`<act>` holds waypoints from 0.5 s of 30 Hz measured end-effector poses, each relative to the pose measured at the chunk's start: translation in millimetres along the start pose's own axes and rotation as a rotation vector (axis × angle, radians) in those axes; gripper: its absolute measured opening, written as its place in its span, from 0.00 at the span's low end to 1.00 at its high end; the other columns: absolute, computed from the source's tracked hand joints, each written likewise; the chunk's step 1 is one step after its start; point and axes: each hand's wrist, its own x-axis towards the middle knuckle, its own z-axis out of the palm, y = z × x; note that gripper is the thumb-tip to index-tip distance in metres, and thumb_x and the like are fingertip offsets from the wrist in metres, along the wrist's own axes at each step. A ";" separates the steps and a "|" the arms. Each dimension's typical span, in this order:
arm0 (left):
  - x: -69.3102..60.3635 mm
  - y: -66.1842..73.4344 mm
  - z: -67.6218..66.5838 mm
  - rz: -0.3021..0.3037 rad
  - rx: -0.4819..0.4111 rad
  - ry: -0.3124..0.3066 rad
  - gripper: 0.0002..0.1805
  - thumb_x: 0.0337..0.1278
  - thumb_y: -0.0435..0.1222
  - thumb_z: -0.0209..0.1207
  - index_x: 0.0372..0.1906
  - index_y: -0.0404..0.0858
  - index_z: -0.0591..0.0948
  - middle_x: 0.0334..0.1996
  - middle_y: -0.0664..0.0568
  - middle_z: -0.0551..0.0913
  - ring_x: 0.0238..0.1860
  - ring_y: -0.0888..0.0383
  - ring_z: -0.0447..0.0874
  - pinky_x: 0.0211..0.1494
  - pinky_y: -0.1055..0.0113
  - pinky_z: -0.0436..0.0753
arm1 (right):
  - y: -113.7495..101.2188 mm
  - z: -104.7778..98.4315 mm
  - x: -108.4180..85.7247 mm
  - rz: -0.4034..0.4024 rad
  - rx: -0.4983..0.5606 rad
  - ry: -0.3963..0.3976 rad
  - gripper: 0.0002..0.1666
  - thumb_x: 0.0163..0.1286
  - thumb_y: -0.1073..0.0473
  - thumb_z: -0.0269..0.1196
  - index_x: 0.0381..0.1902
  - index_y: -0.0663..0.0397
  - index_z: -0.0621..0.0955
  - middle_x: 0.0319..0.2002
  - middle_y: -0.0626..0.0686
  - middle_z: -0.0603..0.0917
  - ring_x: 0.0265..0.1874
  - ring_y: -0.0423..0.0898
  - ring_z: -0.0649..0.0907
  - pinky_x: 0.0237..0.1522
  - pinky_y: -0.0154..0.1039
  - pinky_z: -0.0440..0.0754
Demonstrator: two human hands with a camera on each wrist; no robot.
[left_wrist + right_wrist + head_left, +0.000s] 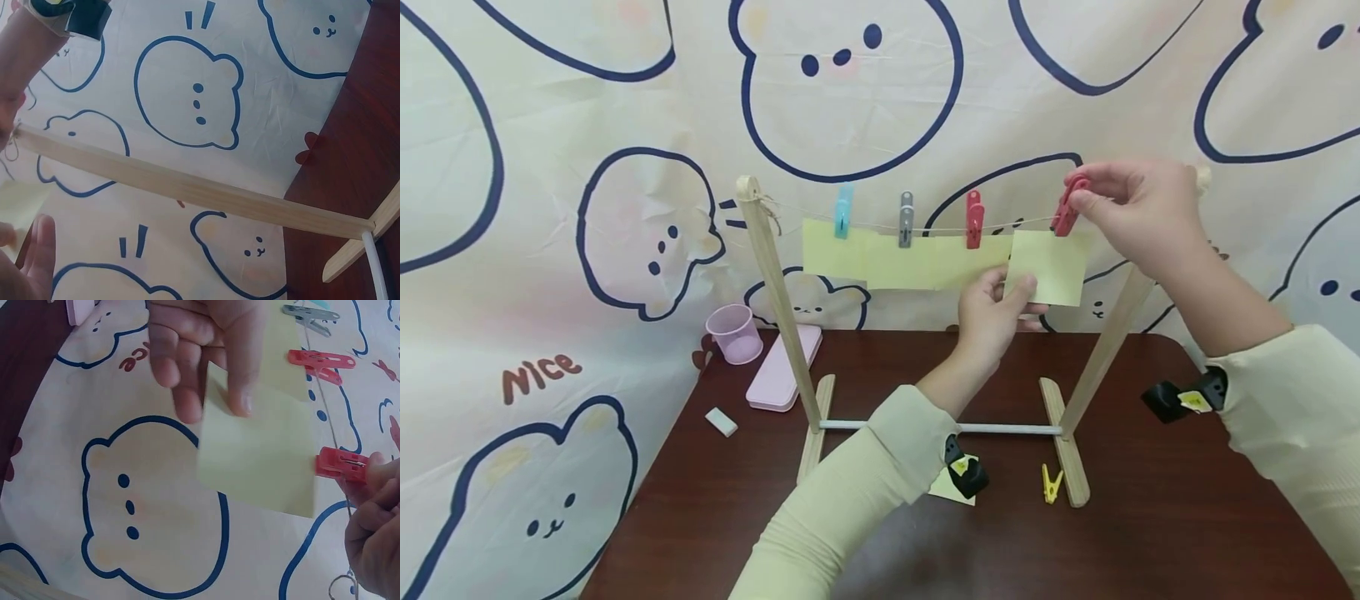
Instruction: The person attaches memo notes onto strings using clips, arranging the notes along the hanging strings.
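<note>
In the head view my left hand (pixel 988 317) pinches a pale yellow paper note (pixel 1051 268) by its lower left edge, thumb in front. Above it, my right hand (pixel 1150 208) pinches a red clothespin (pixel 1066 215) between thumb and fingers. Its tip meets the note's upper edge at the string (pixel 334 425) in the right wrist view; whether it bites the paper I cannot tell. Further left, more yellow notes (pixel 902 265) hang in a row from the string under a blue clothespin (pixel 843 212), a grey clothespin (pixel 906 221) and another red clothespin (pixel 974 221).
Two wooden posts (pixel 778 308) joined by a white rod (pixel 1015 429) carry the string. On the brown table (pixel 1150 517) lie a yellow clothespin (pixel 1052 483), a partly covered note (pixel 953 492), a white eraser-like block (pixel 722 422), a pink case (pixel 784 371) and a pink cup (pixel 735 335).
</note>
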 end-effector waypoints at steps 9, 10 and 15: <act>1.3 0.3 1.6 0.020 -0.009 -0.015 0.14 0.57 0.32 0.59 0.49 0.34 0.77 0.29 0.51 0.82 0.27 0.54 0.85 0.28 0.62 0.83 | 2.9 1.2 -1.1 -0.028 -0.042 -0.075 0.22 0.68 0.56 0.57 0.58 0.56 0.75 0.48 0.62 0.80 0.48 0.54 0.80 0.42 0.38 0.80; 1.4 0.3 1.3 0.020 -0.012 -0.018 0.15 0.57 0.32 0.59 0.49 0.34 0.77 0.29 0.51 0.82 0.28 0.53 0.85 0.28 0.63 0.83 | 3.1 0.8 -1.6 -0.026 -0.040 -0.089 0.23 0.68 0.56 0.57 0.60 0.54 0.74 0.49 0.62 0.80 0.42 0.54 0.82 0.37 0.36 0.81; 0.7 -1.2 -0.1 0.013 -0.047 -0.016 0.16 0.54 0.30 0.61 0.49 0.33 0.78 0.30 0.50 0.82 0.28 0.54 0.84 0.28 0.63 0.83 | 5.7 -1.8 -4.3 -0.023 -0.001 -0.160 0.29 0.69 0.55 0.56 0.67 0.46 0.65 0.53 0.64 0.76 0.13 0.49 0.76 0.14 0.31 0.73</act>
